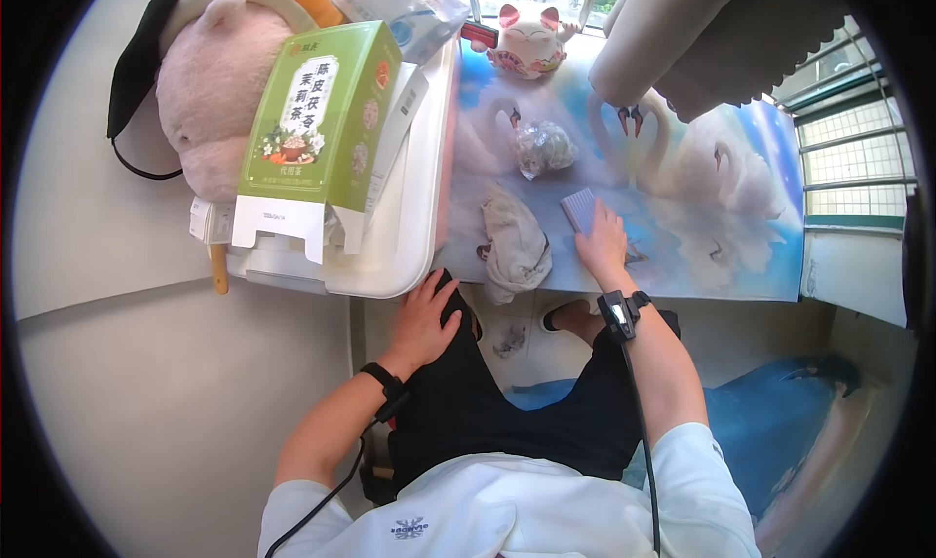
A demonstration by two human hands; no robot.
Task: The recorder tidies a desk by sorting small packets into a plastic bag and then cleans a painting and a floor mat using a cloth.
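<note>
My right hand (605, 242) is on a small ribbed, pale lilac block (580, 211) lying on the swan-printed table cover (746, 258), its fingers along the block's right side. My left hand (425, 324) rests on my black-clad thigh, fingers apart, holding nothing. Between the hands, a crumpled beige cloth (515, 247) lies at the table's front edge, with a small dark thing partly under its left side. Beyond the block sits a crumpled clear plastic bundle (545, 149); what is inside cannot be told.
A white lidded bin (409, 265) at the left bears a green tea box (307, 119) and a pink plush toy (208, 97). A lucky cat figurine (528, 43) stands at the back by the window. A pale curtain (673, 32) hangs at the upper right, near a barred window.
</note>
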